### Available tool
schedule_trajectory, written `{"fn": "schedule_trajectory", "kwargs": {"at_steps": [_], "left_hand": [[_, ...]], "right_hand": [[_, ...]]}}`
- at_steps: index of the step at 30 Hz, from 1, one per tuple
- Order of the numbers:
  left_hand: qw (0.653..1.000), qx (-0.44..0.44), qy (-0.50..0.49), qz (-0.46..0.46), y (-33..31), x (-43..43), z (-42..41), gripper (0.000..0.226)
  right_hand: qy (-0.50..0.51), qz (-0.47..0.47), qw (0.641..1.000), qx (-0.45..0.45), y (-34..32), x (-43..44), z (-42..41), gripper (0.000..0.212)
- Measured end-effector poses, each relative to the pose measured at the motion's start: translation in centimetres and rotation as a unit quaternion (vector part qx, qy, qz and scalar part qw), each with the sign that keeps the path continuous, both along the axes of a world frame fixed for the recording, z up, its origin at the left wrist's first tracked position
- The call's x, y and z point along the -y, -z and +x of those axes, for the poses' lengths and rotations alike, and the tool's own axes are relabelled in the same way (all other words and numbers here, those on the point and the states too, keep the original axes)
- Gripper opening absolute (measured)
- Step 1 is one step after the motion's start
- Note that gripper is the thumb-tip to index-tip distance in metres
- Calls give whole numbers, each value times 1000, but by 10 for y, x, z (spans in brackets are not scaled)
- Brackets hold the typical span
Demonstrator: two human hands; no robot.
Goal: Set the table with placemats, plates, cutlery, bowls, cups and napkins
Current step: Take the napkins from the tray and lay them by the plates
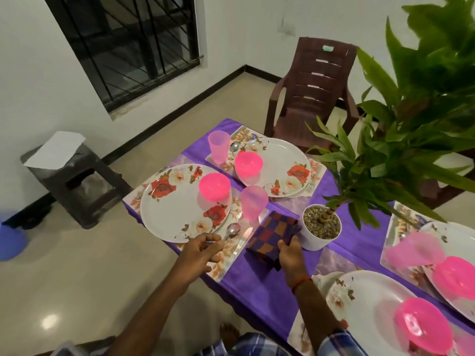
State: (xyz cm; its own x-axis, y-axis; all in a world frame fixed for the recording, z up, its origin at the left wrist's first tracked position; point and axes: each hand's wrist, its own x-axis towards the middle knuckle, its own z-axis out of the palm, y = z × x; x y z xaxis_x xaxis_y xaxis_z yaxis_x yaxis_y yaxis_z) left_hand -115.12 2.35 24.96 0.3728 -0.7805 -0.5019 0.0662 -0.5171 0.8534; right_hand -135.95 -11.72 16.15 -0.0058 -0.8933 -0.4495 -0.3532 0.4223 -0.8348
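My left hand (201, 249) pinches the handle of a metal spoon (231, 230) lying on the floral placemat (226, 262) beside the near-left flowered plate (180, 206). That plate carries a pink bowl (214, 186), and a pink cup (254, 204) stands next to it. With my right hand (291, 253) I grip the near edge of a stack of dark checked napkins (272, 236) on the purple tablecloth (262, 283). A second setting with plate (282, 160), bowl (248, 163) and cup (218, 145) lies farther back. More plates and pink bowls (424, 327) sit at the right.
A white pot (321, 235) with a tall green plant stands just right of the napkins, its leaves overhanging the table. A brown plastic chair (316, 91) is at the far end. On the floor to the left are a dark stool (74, 181) and a blue ball (11, 242).
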Motion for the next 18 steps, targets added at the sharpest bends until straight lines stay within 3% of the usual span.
{"fn": "schedule_trajectory", "kwargs": {"at_steps": [6, 8, 10, 12, 14, 16, 18], "left_hand": [[1000, 10, -3, 16, 7, 3, 7, 24], [1000, 13, -3, 22, 8, 4, 9, 25], [999, 18, -3, 27, 9, 7, 10, 27], [999, 23, 0, 29, 9, 10, 11, 26], [999, 23, 2, 23, 7, 13, 10, 25], [1000, 22, 3, 22, 5, 16, 10, 26], [999, 26, 3, 21, 4, 16, 9, 27]], "right_hand": [[-76, -59, 994, -43, 10, 17, 0, 65], [-129, -64, 982, -124, 1, 15, 1, 88], [-201, -96, 942, -252, -8, 7, 3, 105], [-279, -177, 846, -419, -16, -2, 9, 103], [-330, -261, 775, -472, -24, -7, 19, 92], [-393, -283, 748, -454, -21, -2, 27, 79], [-425, -236, 747, -454, -15, 5, 26, 63]]}}
